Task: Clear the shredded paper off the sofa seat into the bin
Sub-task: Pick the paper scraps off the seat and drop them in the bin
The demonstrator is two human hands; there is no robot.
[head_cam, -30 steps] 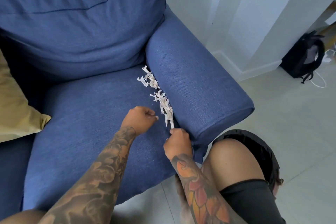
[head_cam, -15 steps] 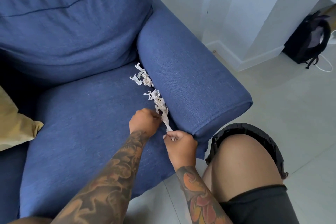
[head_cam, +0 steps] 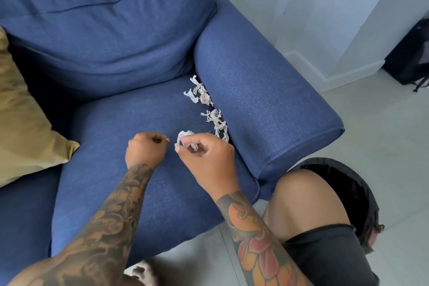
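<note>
White shredded paper (head_cam: 214, 118) lies in clumps on the blue sofa seat (head_cam: 120, 127), along the crease beside the right armrest (head_cam: 262, 104). My right hand (head_cam: 206, 158) pinches a small wad of the shreds (head_cam: 184, 137) just above the seat, left of the remaining strips. My left hand (head_cam: 146, 150) hovers beside it as a loose fist; whether it holds any paper is hidden. A black bin (head_cam: 355, 193) stands on the floor right of the sofa, partly behind my knee.
A mustard cushion (head_cam: 25, 118) rests at the seat's left. A dark backpack (head_cam: 411, 53) sits on the pale tiled floor by the white wall at far right. My bent knee (head_cam: 306, 202) is between the sofa front and the bin.
My right hand has lifted a wad of shreds from the near end of the crease and moved left. My left hand shifted left, away from the strips.
</note>
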